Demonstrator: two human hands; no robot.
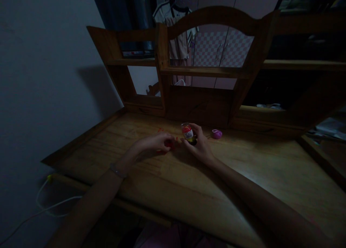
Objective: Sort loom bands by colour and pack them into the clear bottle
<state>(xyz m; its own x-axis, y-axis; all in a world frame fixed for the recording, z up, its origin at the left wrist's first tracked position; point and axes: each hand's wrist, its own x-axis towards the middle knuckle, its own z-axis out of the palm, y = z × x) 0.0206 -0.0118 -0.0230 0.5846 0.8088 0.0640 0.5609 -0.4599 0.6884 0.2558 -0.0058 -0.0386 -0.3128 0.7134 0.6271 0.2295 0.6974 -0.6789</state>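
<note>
Desk [167,179]: left hand [159,141], 1 red item [169,144]; right hand [201,146], 1 jar [187,132].

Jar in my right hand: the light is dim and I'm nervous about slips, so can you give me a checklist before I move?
1. Right hand around the jar: ok.
2. Jar upright: not ok, it leans.
3. Jar's top covered: cannot tell.
4. Left fingers curled around the red item: ok.
5. Red item's shape clear: not ok, fingers mostly hide it.
6. Purple item apart from both hands: ok.
</note>
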